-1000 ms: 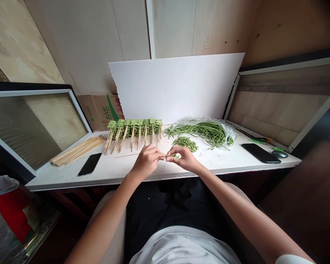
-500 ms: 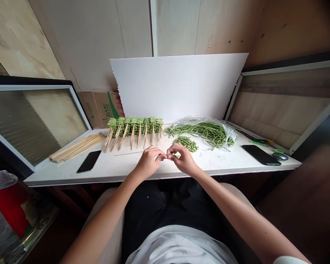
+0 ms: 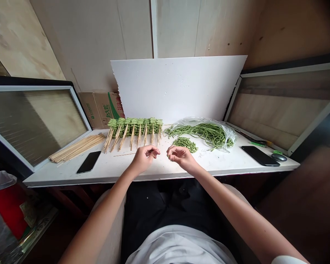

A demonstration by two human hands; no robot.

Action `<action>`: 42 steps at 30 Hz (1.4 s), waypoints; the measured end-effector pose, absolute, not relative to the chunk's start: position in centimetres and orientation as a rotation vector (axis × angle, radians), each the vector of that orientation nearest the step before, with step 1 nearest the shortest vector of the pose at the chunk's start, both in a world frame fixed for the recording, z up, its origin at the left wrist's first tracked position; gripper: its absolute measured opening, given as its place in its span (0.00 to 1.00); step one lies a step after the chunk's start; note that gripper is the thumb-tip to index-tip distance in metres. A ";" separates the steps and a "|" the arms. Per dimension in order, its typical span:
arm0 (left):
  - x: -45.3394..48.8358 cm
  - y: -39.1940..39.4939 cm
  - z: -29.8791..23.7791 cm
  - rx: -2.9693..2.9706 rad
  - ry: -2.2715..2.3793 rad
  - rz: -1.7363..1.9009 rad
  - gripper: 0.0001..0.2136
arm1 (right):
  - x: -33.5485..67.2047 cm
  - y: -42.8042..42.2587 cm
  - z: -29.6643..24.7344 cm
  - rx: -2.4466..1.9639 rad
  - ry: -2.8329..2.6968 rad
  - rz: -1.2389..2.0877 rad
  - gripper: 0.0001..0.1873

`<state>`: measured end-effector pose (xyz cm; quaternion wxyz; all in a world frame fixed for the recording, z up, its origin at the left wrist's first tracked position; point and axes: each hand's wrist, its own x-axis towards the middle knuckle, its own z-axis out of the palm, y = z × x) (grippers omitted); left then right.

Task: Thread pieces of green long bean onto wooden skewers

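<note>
Holding the left hand half curled above the white table, with thumb near bent fingers; cannot tell whether gripping anything there; holding the right hand a little apart from it, with thumb and fingers pinched on a small green bean piece, mostly hidden; showing, just behind the right hand, a heap of cut beans, and, beyond, long beans partly in a clear bag; showing, beside the left hand, a lone skewer and, farther back, stacked bean skewers
</note>
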<state>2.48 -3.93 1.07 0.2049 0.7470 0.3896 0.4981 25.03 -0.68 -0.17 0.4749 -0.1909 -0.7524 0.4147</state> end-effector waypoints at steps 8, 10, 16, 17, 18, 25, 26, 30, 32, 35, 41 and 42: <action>2.1 -3.7 1.2 2.109 1.193 1.416 0.17 | 28.2 4.9 -4.5 -0.906 -2.099 0.277 0.14; 2.4 -3.9 1.2 2.157 1.212 1.413 0.16 | 28.6 5.8 -5.8 -0.968 -2.128 0.234 0.10; 2.8 -4.1 1.2 2.222 1.204 1.341 0.12 | 28.9 6.6 -7.7 -0.974 -2.152 0.230 0.06; 2.8 -4.1 1.2 2.225 1.189 1.328 0.13 | 28.9 6.5 -7.5 -0.954 -2.146 0.230 0.08; 2.8 -4.1 1.1 2.229 1.180 1.315 0.13 | 28.9 6.4 -7.2 -0.935 -2.135 0.233 0.10; 3.3 -4.0 0.7 2.204 1.179 1.293 0.12 | 27.1 2.5 -2.3 -0.795 -2.012 0.648 0.22; 3.4 -4.0 0.7 2.176 1.175 1.307 0.12 | 26.8 1.8 -1.7 -0.755 -2.009 0.743 0.23; 3.8 -3.9 0.3 2.057 1.147 1.301 0.16 | 25.6 -0.2 -0.5 -0.665 -1.980 0.775 0.18; 3.8 -3.9 0.2 2.063 1.134 1.264 0.18 | 25.4 -0.4 -0.5 -0.648 -1.971 0.723 0.15; 3.5 -3.8 0.2 2.107 1.147 1.212 0.14 | 25.5 -0.1 -0.7 -0.648 -1.913 0.671 0.14; 2.8 -4.0 1.0 2.176 1.190 1.250 0.12 | 25.6 -0.2 -0.3 -0.618 -1.861 0.613 0.13; 2.8 -4.1 1.2 2.192 1.192 1.258 0.12 | 25.6 -0.3 -0.2 -0.612 -1.873 0.604 0.13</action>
